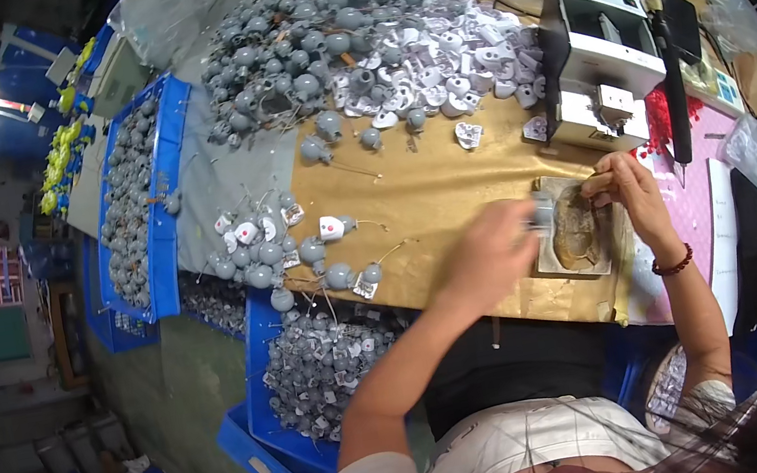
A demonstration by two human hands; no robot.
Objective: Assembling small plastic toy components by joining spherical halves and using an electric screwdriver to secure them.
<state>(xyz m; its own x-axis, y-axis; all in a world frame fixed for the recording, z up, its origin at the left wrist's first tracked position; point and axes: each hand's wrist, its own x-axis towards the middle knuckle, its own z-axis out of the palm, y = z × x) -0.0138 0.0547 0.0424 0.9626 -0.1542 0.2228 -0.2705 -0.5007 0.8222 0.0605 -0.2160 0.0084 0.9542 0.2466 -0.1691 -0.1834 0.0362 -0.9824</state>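
Observation:
My left hand point(490, 253) is blurred by motion, its fingers closed round a grey, shiny part point(543, 210) that looks like one of the small grey balls. It is at the left edge of a square, pale block point(551, 264) with a brown, stained hollow point(576, 230). Over the block's far right corner, my right hand point(631, 191) has thumb and fingers pinched together; what is between them is too small to make out. A dark red bead bracelet point(673, 261) circles the right wrist.
Grey balls with wires point(298, 41) and white plastic pieces point(458, 50) are heaped at the back. A smaller cluster point(253, 256) lies left. A white machine point(602, 52) stands behind my right hand. Blue crates point(175, 184) of grey parts stand left of and below the brown-covered table point(411, 192).

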